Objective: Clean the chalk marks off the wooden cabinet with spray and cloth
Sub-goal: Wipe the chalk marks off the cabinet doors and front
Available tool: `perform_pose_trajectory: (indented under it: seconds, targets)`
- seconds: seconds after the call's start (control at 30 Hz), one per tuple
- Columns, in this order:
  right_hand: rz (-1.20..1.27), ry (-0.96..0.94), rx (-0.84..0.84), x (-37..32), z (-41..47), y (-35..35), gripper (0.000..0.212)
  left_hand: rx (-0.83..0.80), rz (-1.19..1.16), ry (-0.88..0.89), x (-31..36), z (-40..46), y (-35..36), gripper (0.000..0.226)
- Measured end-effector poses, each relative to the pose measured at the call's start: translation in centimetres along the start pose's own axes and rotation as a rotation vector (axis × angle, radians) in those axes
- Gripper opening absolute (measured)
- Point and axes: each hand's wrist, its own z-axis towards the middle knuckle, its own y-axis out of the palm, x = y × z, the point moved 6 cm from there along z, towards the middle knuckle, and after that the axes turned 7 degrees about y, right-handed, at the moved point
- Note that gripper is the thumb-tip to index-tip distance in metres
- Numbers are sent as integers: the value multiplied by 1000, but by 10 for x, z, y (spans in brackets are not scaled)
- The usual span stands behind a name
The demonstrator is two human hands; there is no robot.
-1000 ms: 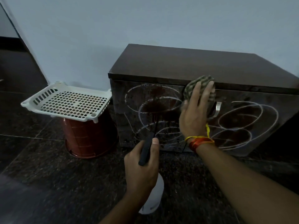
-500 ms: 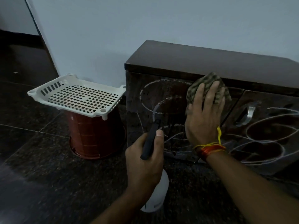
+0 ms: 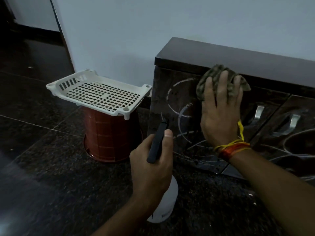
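A low dark wooden cabinet (image 3: 230, 60) stands against the wall, its front doors covered in white chalk loops (image 3: 172, 97). My right hand (image 3: 219, 113) presses a checked green-brown cloth (image 3: 204, 80) flat against the top of the left door. My left hand (image 3: 151, 164) grips a white spray bottle (image 3: 167, 203) with a black nozzle (image 3: 158, 140) that points at the cabinet's left door. More chalk ovals (image 3: 296, 143) mark the right door.
A white perforated plastic tray (image 3: 100, 94) rests on an upturned red bucket (image 3: 109, 135) just left of the cabinet. The floor is dark polished stone tile (image 3: 51, 167). Metal handles (image 3: 259, 111) stick out from the doors near my right hand.
My right hand has slid the cloth leftward along the top of the left door, away from the handles. The view has swung left, and the bottle hand has kept its pose.
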Motion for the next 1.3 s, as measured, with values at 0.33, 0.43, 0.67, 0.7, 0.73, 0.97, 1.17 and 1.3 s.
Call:
perform_pose_trajectory:
  seconds: [0.33,0.43,0.67,0.7,0.73,0.97,1.17,1.3]
  targets:
    - [-28,-253,-13,-42,11,8,64,36,38,25,-6,8,-14,59]
    - [-42,-302,-14,-45,18,4,60,36,41,47,-3,8,-23,58]
    - [-28,-306,40,-67,32,12,57,45,127,45,-4,6,-39,57]
    - [-33,-311,38,-69,28,14,56,48,127,40,-3,6,-40,59]
    - [-37,-329,34,-71,22,16,56,53,128,36,-2,6,-42,60]
    - [-60,-456,2,-83,16,18,59,60,168,43,1,7,-54,50]
    - [-13,-310,108,-82,39,18,59,75,172,41,-2,10,-53,54]
    - [29,-364,107,-95,17,36,54,88,201,29,-9,15,-54,53]
